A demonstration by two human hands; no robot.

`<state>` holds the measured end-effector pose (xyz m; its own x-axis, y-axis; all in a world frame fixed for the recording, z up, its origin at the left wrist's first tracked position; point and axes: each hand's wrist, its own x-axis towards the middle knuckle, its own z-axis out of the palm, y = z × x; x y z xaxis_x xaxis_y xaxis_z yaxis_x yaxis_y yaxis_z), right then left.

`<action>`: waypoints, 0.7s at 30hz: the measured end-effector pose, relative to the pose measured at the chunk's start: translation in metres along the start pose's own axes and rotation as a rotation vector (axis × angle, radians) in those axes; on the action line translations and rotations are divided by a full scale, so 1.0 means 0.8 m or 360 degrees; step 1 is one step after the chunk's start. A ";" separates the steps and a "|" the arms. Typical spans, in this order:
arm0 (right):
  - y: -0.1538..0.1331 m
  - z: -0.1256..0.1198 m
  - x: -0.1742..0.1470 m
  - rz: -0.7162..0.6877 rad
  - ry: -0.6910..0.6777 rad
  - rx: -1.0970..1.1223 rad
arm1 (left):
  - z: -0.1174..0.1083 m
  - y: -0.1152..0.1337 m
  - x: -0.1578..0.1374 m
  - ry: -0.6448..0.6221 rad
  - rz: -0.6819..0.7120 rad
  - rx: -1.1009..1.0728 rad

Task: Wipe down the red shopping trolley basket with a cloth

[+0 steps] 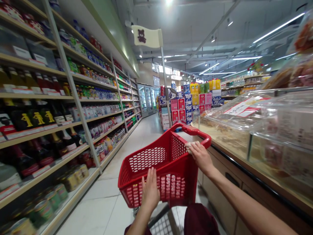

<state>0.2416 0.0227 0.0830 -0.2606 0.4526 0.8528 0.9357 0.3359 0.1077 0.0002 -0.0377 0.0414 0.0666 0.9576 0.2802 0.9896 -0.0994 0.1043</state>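
In front of me stands a red plastic shopping cart with perforated walls. My left hand lies against its near side, fingers stretched and touching the upper rim; nothing is held in it. Under the fingers of my right hand is a crumpled whitish cloth or tissue, pressed on the cart's top edge close to the red handle. The palm side of this hand is hidden. Dark red fabric shows below the cart.
Shelves of bottles and packages line the left side. A display counter with clear plastic packs runs close on the right. Ahead are stacked drink cartons, a pole with a bear flag and glass-door fridges.
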 end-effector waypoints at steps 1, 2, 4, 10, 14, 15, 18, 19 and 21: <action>-0.005 0.001 -0.001 -0.0009 0.0000 0.0014 | 0.000 -0.001 0.000 -0.0013 0.0004 -0.0010; -0.015 0.004 -0.002 -0.0068 -0.0009 0.0054 | -0.001 -0.001 0.000 -0.0038 -0.0007 -0.0020; -0.036 0.010 -0.003 -0.0253 -0.0045 0.0154 | -0.003 0.000 0.001 -0.0088 -0.0029 -0.0032; 0.025 -0.005 -0.006 0.0067 0.0163 0.0087 | -0.006 -0.003 0.002 -0.0102 0.0015 -0.0031; 0.039 -0.007 -0.069 0.0169 0.0143 0.0195 | -0.007 -0.002 0.001 -0.0090 -0.0011 -0.0048; 0.028 -0.004 -0.090 0.0127 0.0103 0.0239 | -0.008 -0.002 0.001 -0.0092 -0.0015 -0.0056; -0.002 0.003 -0.122 -0.0006 -0.0010 0.0383 | -0.008 -0.001 0.002 -0.0117 -0.0021 -0.0062; -0.004 0.001 -0.118 0.0025 0.0037 0.0410 | -0.007 -0.001 0.003 -0.0117 -0.0025 -0.0058; 0.008 -0.007 -0.093 0.0190 0.0229 0.0412 | -0.005 -0.001 0.004 -0.0093 -0.0022 -0.0057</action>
<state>0.2685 -0.0131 0.0229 -0.0987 0.3861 0.9171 0.8612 0.4949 -0.1157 -0.0012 -0.0353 0.0459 0.0614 0.9730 0.2226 0.9853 -0.0947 0.1422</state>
